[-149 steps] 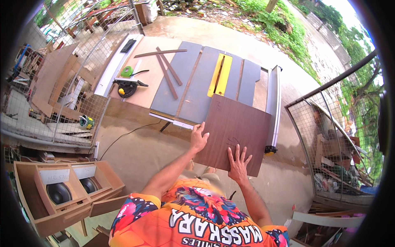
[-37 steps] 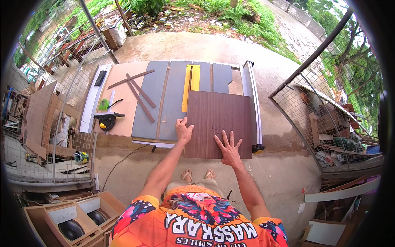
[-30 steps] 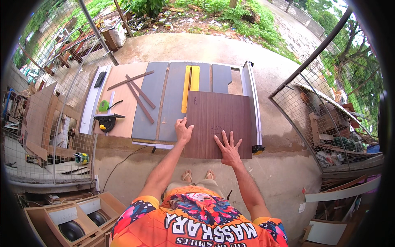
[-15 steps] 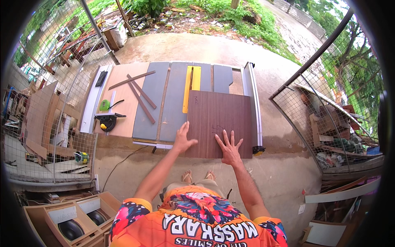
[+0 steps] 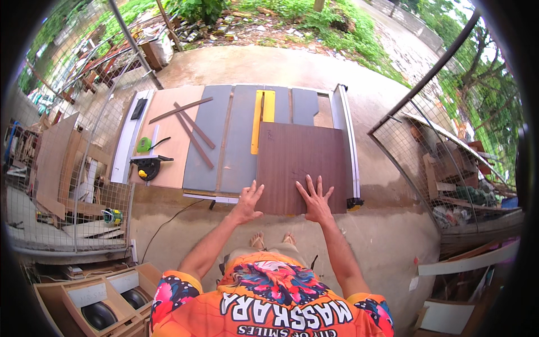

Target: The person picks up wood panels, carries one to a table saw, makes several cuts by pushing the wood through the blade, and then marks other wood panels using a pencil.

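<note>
A dark brown wood-grain panel (image 5: 303, 149) lies flat on the grey table saw top (image 5: 238, 129), its right edge along the fence (image 5: 347, 140). It covers the near part of the yellow throat plate (image 5: 259, 121). My right hand (image 5: 316, 202) rests spread on the panel's near part, fingers pointing away from me. At the near left corner my left hand (image 5: 246, 204) is open, its fingers apart beside the panel's left edge. Whether the left thumb touches the panel I cannot tell.
Several thin brown strips (image 5: 193, 140) lie crossed on the table's left side. Near them are a green tape measure (image 5: 145, 144) and a black miter gauge (image 5: 148, 168). Mesh gates flank the table. Wooden boxes with black speakers (image 5: 99, 315) stand at the lower left.
My left hand has slid back toward me along the panel's left edge. The panel sits very slightly farther forward, and my right hand stays spread on it.
</note>
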### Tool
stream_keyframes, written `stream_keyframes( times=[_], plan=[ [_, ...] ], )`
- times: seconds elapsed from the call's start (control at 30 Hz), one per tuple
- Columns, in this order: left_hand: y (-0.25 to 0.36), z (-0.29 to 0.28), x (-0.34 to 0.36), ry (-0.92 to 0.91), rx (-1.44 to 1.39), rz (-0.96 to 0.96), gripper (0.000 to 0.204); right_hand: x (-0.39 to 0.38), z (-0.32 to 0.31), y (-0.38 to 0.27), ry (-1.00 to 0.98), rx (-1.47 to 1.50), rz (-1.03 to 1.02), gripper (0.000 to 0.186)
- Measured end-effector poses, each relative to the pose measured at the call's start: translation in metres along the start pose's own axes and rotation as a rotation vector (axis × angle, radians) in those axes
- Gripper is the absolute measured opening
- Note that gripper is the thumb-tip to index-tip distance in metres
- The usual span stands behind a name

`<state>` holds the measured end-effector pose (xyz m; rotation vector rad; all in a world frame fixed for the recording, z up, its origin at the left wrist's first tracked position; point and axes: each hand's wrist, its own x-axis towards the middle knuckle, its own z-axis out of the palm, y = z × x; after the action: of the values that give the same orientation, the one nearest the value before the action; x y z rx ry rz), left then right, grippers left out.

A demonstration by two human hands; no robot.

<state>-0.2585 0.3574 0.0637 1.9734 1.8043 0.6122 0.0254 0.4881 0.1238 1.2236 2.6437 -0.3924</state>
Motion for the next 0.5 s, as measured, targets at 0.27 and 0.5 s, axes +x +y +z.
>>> stream_keyframes(
  times=[0.27, 0.5],
  plan=[
    [-0.0038, -0.0004, 0.0048, 0.007, -0.092, -0.004, 0.119, 0.0054, 0.0049, 0.0054, 0.004, -0.029, -0.004, 0.129],
    [-0.0058, -0.0029, 0.0069, 0.011, -0.131, 0.033, 0.118, 0.0056, -0.0033, 0.0048, -0.01, -0.02, -0.008, 0.129]
  ],
)
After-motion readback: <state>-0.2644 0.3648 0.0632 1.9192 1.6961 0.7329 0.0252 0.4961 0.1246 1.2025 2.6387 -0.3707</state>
